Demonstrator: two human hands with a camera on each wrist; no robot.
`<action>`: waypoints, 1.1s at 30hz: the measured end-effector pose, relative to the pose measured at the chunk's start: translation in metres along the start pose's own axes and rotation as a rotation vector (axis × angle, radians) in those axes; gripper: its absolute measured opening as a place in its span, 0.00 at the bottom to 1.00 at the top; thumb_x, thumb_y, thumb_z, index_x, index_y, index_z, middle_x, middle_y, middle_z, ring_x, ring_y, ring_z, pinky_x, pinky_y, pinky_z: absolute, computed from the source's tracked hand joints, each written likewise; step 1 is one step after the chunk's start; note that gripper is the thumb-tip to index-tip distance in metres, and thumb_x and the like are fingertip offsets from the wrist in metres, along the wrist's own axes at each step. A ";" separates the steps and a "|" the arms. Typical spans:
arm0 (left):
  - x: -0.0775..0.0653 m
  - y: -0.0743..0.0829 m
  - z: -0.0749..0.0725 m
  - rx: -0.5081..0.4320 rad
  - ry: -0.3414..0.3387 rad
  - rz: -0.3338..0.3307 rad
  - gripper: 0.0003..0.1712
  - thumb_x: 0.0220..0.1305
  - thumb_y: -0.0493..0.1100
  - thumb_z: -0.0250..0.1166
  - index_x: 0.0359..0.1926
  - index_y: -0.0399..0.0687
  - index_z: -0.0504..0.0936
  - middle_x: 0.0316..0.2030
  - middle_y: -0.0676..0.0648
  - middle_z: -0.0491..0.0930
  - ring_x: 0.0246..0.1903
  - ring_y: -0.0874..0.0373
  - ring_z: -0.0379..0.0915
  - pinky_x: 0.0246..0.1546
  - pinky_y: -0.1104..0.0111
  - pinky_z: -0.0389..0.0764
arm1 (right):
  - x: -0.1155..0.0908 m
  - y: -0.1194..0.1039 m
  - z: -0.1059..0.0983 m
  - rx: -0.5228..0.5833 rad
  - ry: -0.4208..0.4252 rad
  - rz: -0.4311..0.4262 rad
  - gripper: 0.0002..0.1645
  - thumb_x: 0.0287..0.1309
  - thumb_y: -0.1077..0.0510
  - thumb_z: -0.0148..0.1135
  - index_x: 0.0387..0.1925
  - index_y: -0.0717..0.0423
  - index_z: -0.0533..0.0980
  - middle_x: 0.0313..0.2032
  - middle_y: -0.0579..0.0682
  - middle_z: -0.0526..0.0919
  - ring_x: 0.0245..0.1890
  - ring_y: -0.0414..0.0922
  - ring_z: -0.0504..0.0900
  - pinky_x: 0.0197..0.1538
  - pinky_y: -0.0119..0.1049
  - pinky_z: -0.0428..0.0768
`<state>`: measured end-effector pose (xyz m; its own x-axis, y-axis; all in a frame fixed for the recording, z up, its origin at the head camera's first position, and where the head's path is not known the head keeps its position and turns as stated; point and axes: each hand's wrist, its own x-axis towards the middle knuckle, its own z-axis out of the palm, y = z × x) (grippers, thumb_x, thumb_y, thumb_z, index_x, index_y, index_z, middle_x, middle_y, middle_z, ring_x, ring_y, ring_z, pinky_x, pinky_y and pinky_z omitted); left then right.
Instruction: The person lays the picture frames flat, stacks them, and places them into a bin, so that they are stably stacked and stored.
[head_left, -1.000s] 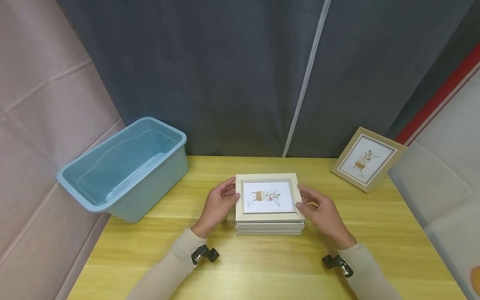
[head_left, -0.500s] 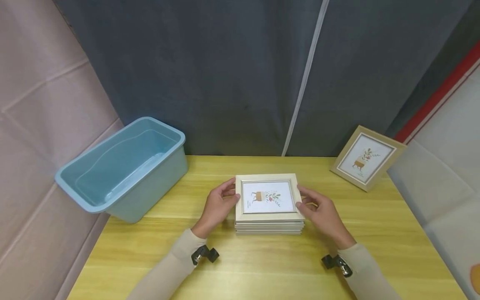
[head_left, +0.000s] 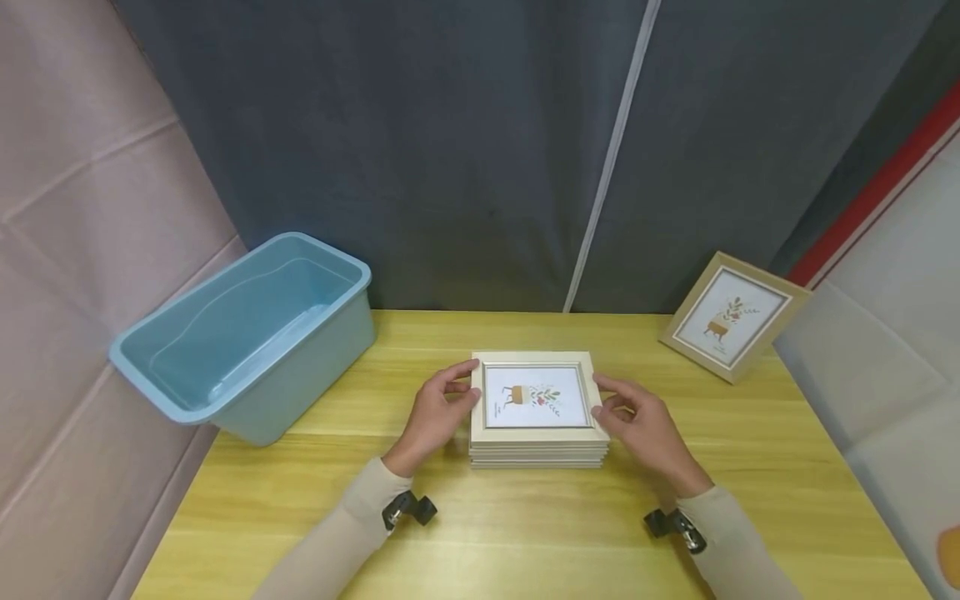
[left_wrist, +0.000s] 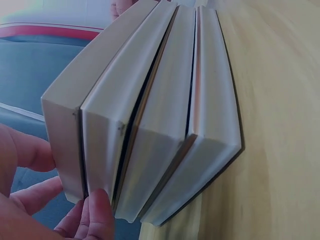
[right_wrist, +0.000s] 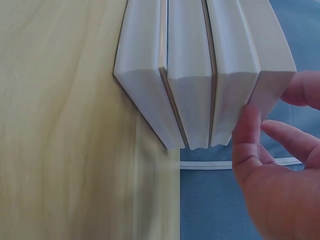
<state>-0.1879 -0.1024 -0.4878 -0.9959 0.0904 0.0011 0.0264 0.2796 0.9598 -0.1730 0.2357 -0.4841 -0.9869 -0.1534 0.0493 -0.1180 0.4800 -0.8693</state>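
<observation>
A cream picture frame [head_left: 536, 433] with a plant print lies face up on top of a stack of similar frames [head_left: 536, 457] in the head view. My left hand [head_left: 437, 412] holds the top frame by its left edge, thumb nearer me and fingers farther back. On the opposite edge, my right hand [head_left: 645, 425] holds it in the same way. Close up in the left wrist view, fingertips [left_wrist: 100, 212] touch the side of the upper frames. The right wrist view has the thumb [right_wrist: 247, 132] against the upper part of the stack.
To the left stands a light blue plastic bin [head_left: 288, 358]. A tan picture frame [head_left: 776, 333] stands tilted at the right rear of the wooden table [head_left: 510, 533]. A dark grey curtain [head_left: 420, 167] hangs behind the table.
The top frame has sunk slightly onto the stack, and the gap under its front edge has narrowed. Both hands stay at its sides, almost unmoved.
</observation>
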 end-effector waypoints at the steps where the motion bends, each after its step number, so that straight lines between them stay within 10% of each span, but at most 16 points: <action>1: 0.000 -0.001 0.000 0.007 -0.002 0.004 0.28 0.73 0.41 0.67 0.71 0.58 0.79 0.68 0.45 0.76 0.58 0.48 0.78 0.49 0.62 0.85 | 0.000 0.000 -0.001 0.002 -0.004 0.004 0.33 0.70 0.58 0.69 0.73 0.54 0.73 0.65 0.57 0.81 0.50 0.45 0.83 0.50 0.26 0.84; 33: -0.001 -0.003 0.001 0.015 -0.010 -0.015 0.26 0.72 0.46 0.68 0.69 0.66 0.79 0.67 0.51 0.74 0.58 0.51 0.76 0.48 0.61 0.83 | 0.018 -0.013 -0.055 -0.091 0.101 -0.141 0.22 0.74 0.60 0.65 0.66 0.57 0.78 0.60 0.59 0.84 0.48 0.28 0.80 0.50 0.17 0.78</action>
<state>-0.1866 -0.1023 -0.4912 -0.9953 0.0951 -0.0163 0.0126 0.2954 0.9553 -0.1953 0.2740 -0.4448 -0.9654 -0.1391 0.2204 -0.2605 0.5371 -0.8022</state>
